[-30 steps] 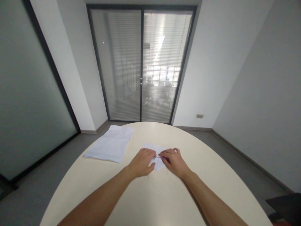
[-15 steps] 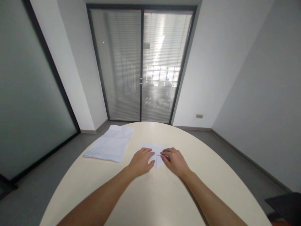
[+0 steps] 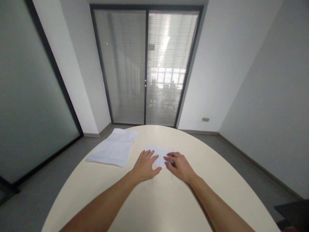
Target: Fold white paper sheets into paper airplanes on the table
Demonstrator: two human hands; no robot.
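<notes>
A small folded sheet of white paper [image 3: 159, 152] lies flat on the table in front of me, between my two hands. My left hand [image 3: 145, 167] rests over its left part with the fingers spread and the thumb stretched out along the near edge. On the right side of the paper lies my right hand [image 3: 180, 166], its fingers a little bent and apart from the thumb, the tips touching the paper. Both hands cover the paper's side parts, so its full outline is hidden.
Larger creased white sheets [image 3: 116, 146] lie at the left edge of the round cream table [image 3: 154, 206]. Beyond the table stands a glass partition with blinds [image 3: 145, 64]. A dark object [image 3: 295, 214] sits low at the right, off the table.
The paper's pointed near flap no longer sticks out towards me; the near edge now looks straight. My left fingers have spread wider, with the thumb moved right. My right hand has hardly moved.
</notes>
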